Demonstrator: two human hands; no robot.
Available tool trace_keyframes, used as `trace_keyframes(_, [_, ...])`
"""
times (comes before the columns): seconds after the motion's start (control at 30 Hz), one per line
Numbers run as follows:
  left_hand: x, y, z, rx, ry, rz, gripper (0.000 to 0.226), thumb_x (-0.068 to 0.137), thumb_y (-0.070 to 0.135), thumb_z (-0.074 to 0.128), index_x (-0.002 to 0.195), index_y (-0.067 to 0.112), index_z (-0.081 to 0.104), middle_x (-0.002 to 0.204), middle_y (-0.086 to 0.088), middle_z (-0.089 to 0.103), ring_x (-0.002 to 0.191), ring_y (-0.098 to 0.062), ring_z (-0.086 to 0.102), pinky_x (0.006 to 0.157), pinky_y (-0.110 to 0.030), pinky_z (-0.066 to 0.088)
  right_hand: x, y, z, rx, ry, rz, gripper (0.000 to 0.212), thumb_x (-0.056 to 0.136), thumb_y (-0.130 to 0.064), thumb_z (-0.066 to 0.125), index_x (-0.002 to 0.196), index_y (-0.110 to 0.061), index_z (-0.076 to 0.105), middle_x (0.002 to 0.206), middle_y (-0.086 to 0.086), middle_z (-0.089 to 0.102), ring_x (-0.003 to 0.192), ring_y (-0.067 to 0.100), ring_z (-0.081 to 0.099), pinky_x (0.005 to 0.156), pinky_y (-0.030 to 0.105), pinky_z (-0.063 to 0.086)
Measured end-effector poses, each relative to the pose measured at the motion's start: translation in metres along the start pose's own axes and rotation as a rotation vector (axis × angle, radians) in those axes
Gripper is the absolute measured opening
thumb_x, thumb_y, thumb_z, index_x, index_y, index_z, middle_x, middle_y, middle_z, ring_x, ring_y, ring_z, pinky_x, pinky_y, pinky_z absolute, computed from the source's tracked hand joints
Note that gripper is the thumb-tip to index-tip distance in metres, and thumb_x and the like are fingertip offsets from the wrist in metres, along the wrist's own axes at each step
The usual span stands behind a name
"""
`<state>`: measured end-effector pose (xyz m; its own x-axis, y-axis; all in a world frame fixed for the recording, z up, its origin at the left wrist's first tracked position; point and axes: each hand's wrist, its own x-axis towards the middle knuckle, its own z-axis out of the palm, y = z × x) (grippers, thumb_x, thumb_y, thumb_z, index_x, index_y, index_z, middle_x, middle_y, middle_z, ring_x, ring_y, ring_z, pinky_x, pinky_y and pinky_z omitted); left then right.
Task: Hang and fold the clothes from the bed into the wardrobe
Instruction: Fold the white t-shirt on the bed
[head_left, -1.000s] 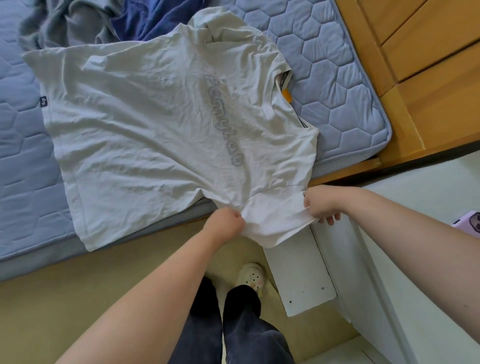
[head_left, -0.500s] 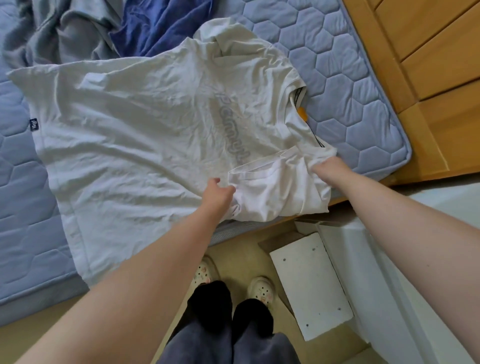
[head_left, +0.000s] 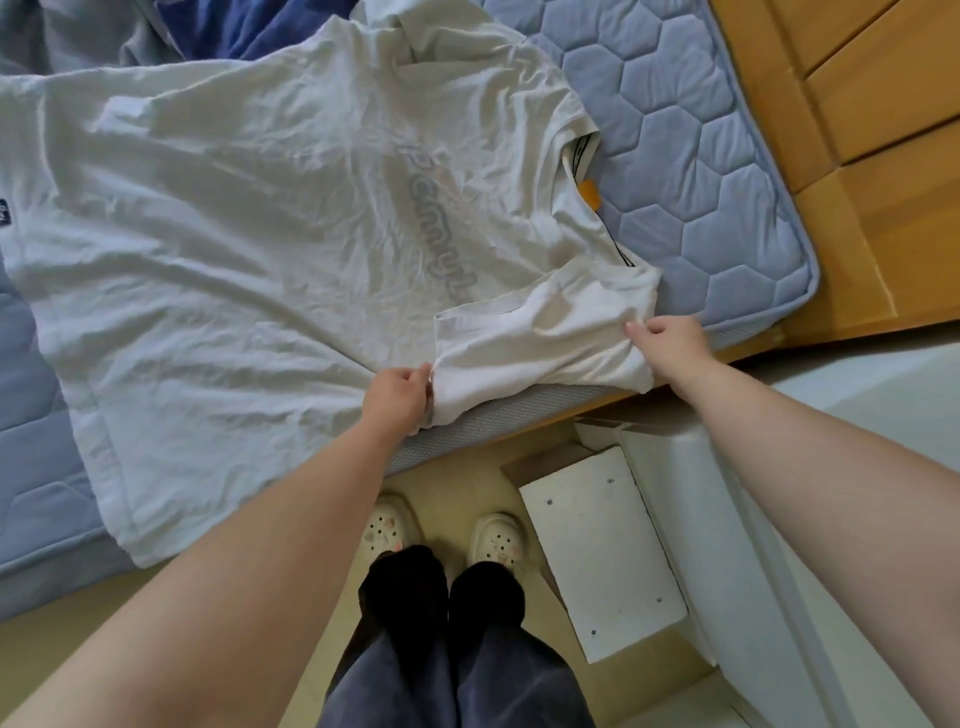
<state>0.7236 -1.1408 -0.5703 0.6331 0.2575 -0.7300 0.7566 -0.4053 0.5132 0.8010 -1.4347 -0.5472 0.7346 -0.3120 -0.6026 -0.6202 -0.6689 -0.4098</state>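
Blue quilted mattress (head_left: 701, 156), wooden panels (head_left: 883, 130); left hand (head_left: 397, 392), right hand (head_left: 670, 340) pinching white T-shirt (head_left: 260, 234).

white crumpled T-shirt (head_left: 249, 270): cropped at left | grey chest lettering (head_left: 436, 228): end under folded sleeve (head_left: 545, 332) | dark blue garment (head_left: 260, 26): cropped at top

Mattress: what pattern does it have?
The mattress is pale blue, quilted in hexagons; the head view shows it.
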Motion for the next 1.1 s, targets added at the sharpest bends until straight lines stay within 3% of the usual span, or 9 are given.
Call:
trace_keyframes(0.17, [-0.014,-0.007,0.011,0.116,-0.082,0.132,0.05,0.097,0.049,0.043,0.07,0.008,0.053,0.063,-0.005,0.053,0.06,-0.02,0.048,0.06,-0.033,0.036,0.006,0.009,0.007,0.208,0.194,0.212,0.048,0.095,-0.046,0.044,0.109,-0.003,0.061,0.098,0.01,0.058,0.087,0.026,0.051,0.073,0.033,0.038])
trace_keyframes(0.33, [-0.016,-0.012,0.017,0.119,-0.042,0.112,0.043,0.095,0.039,0.051,0.063,0.01,0.048,0.055,-0.003,0.041,0.054,-0.019,0.037,0.053,-0.03,0.024,0.017,0.002,0.006,0.185,-0.006,0.155,0.033,0.091,-0.038,0.057,0.104,-0.008,0.064,0.103,0.01,0.063,0.089,0.028,0.059,0.077,0.035,0.047])
trace_keyframes(0.5, [-0.012,-0.011,0.017,0.147,-0.039,0.114,0.048,0.099,0.037,0.044,0.078,-0.002,0.062,0.062,-0.008,0.047,0.061,-0.023,0.044,0.056,-0.032,0.028,0.029,-0.004,-0.011,0.06,0.263,0.05,0.031,0.096,-0.036,0.051,0.088,-0.01,0.066,0.089,0.01,0.061,0.084,0.028,0.056,0.071,0.031,0.038])
trace_keyframes(0.6, [-0.011,-0.017,0.017,0.152,-0.048,0.161,0.04,0.096,0.042,0.05,0.072,0.01,0.054,0.062,0.0,0.047,0.062,-0.021,0.045,0.055,-0.031,0.029,0.028,-0.001,-0.007,0.112,0.155,0.115,0.053,0.095,-0.051,0.044,0.106,-0.003,0.063,0.103,0.013,0.061,0.095,0.031,0.057,0.078,0.035,0.044])
trace_keyframes(0.7, [-0.015,-0.025,0.016,0.147,-0.053,0.218,0.025,0.084,0.038,0.069,0.074,0.025,0.05,0.063,0.014,0.044,0.059,-0.007,0.043,0.051,-0.022,0.031,0.016,0.006,-0.004,0.202,-0.022,0.176,0.067,0.081,-0.062,0.06,0.119,-0.007,0.057,0.107,0.005,0.061,0.095,0.025,0.059,0.078,0.035,0.047])
trace_keyframes(0.77, [-0.017,-0.029,0.016,0.244,-0.053,0.296,0.021,0.078,0.023,0.074,0.077,0.024,0.053,0.066,0.013,0.047,0.064,-0.012,0.048,0.051,-0.02,0.031,0.009,0.012,-0.006,0.22,-0.234,0.169,0.064,0.077,-0.051,0.072,0.123,-0.009,0.056,0.114,0.004,0.063,0.103,0.024,0.059,0.083,0.034,0.047])
trace_keyframes(0.87, [-0.015,-0.031,0.016,0.291,-0.041,0.329,0.02,0.076,0.007,0.065,0.095,0.013,0.066,0.078,0.003,0.06,0.076,-0.019,0.053,0.058,-0.027,0.038,0.008,0.016,-0.013,0.275,-0.425,0.222,0.045,0.08,-0.011,0.074,0.121,-0.011,0.055,0.12,0.006,0.064,0.103,0.021,0.061,0.07,0.028,0.047])
trace_keyframes(0.93, [-0.012,-0.031,0.015,0.307,-0.037,0.306,0.018,0.079,0.007,0.061,0.096,0.011,0.067,0.08,-0.001,0.062,0.077,-0.021,0.053,0.062,-0.029,0.039,0.009,0.019,-0.018,0.431,-0.446,0.34,0.029,0.086,0.001,0.064,0.111,-0.012,0.058,0.116,0.007,0.065,0.095,0.02,0.063,0.071,0.031,0.05])
trace_keyframes(1.1, [-0.01,-0.028,0.011,0.404,-0.079,0.316,0.009,0.082,0.006,0.056,0.082,0.011,0.064,0.068,0.001,0.054,0.075,-0.025,0.05,0.055,-0.029,0.03,0.008,0.015,-0.024,0.629,-0.214,0.535,0.019,0.094,-0.015,0.058,0.112,-0.012,0.059,0.091,0.003,0.063,0.069,0.013,0.055,0.059,0.026,0.044])
